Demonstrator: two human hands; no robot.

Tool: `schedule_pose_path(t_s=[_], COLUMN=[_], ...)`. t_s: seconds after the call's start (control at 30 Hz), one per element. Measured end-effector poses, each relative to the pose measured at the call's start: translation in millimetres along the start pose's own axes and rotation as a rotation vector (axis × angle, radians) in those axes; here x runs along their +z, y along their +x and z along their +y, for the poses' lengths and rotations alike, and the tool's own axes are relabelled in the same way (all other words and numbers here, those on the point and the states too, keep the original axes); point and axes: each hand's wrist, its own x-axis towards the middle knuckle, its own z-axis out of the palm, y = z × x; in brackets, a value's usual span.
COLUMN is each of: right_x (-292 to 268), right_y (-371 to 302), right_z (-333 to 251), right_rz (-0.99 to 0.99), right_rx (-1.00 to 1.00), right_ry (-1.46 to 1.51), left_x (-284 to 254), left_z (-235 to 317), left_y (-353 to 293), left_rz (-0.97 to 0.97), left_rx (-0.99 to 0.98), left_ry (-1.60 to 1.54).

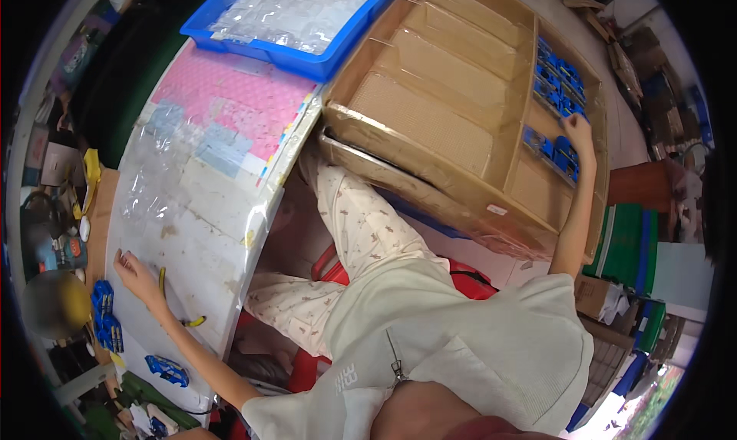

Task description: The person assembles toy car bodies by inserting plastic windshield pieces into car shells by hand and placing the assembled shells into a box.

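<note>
My left hand (137,277) hovers over or rests on the white tabletop (196,248) at the left, fingers loosely bent and apart, with nothing seen in them. Beside its wrist lies a tool with curved yellow-and-black handles (195,321), perhaps pliers, partly hidden by my forearm. My right hand (579,129) reaches into the right compartment of a brown cardboard tray (491,198). Its fingers are closed at the edge of a blue toy car body (570,106). More blue car bodies (549,150) sit in rows above and below that hand.
A blue bin (265,52) with clear plastic pieces stands at the far edge of the table. Several blue pieces (106,317) are at the table's left edge, another (166,370) nearer me. Green crates (623,248) are stacked at the right. A red stool (472,282) is under me.
</note>
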Motion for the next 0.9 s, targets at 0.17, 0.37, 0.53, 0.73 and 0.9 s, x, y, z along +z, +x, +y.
schedule_pose_path(t_s=[0.17, 0.37, 0.53, 0.73, 0.9], right_x=[20, 42, 38, 29, 16], right_y=[-1, 11, 22, 13, 23], right_z=[-21, 26, 36, 19, 24], right_rz=[-0.633, -0.604, -0.69, -0.708, -0.558], right_rx=[-0.004, 0.008, -0.114, -0.036, -0.004], right_ry=[0.008, -0.224, -0.064, 0.038, 0.082], left_x=[3, 38, 43, 13, 7], left_z=[29, 80, 69, 93, 107], left_y=[-38, -62, -74, -86, -105], left_rz=[-0.414, -0.532, -0.386, -0.07, -0.174], left_rx=[-0.245, -0.279, -0.213, 0.169, 0.292], left_ry=[-0.619, -0.668, -0.593, 0.006, -0.091])
